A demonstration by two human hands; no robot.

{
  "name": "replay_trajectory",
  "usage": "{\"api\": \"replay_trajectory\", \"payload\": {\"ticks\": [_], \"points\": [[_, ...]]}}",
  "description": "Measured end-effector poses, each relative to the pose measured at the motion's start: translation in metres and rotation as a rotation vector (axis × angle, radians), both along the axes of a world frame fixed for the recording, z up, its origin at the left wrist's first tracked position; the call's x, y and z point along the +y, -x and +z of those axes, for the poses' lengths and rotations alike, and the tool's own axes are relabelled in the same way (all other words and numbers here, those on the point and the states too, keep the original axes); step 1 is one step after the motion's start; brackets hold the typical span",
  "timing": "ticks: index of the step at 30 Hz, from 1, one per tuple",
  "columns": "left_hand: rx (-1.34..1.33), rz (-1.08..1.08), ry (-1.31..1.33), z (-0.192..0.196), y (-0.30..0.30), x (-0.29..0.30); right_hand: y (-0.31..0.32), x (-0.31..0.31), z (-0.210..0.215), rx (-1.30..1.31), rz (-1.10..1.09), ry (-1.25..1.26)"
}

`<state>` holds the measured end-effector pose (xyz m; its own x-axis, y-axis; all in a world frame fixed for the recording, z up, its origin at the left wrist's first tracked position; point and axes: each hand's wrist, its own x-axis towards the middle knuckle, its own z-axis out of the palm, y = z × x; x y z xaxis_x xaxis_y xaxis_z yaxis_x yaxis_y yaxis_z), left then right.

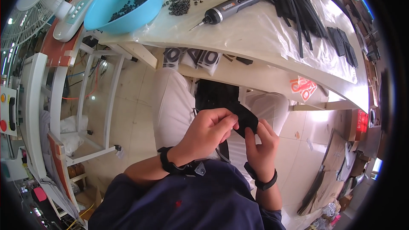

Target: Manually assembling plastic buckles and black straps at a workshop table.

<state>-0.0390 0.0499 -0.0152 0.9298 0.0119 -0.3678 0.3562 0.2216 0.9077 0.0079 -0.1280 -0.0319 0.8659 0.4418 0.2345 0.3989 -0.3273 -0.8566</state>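
Over my lap, a flat black piece (246, 118), like a short wide strip, is gripped by my right hand (260, 147), the thumb on its near edge and the fingers behind it. Close against its left side, my left hand (209, 128) is closed in a pinch. Whatever sits between those fingertips is too small or too hidden to make out. Behind both hands, a larger dark item (216, 93) lies between my knees; its kind is unclear.
On the plastic-covered table (264, 38) ahead lie a grey electric screwdriver (232, 7), small black parts (183, 2) and long black strips (298, 6). A blue basin (100, 17) holds more small parts. A white fan (40, 0) stands left; flattened cardboard (321, 174) lies right.
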Motion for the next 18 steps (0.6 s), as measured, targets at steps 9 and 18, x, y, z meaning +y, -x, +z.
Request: {"api": "replay_trajectory", "payload": {"ticks": [9,18], "points": [[-0.024,0.029,0.095,-0.006,0.003,0.006,-0.002,0.005,-0.012,-0.401,0.056,0.290],[-0.073,0.009,-0.026,-0.016,0.006,0.010,-0.003,0.015,-0.004,-0.107,0.167,0.010]]}}
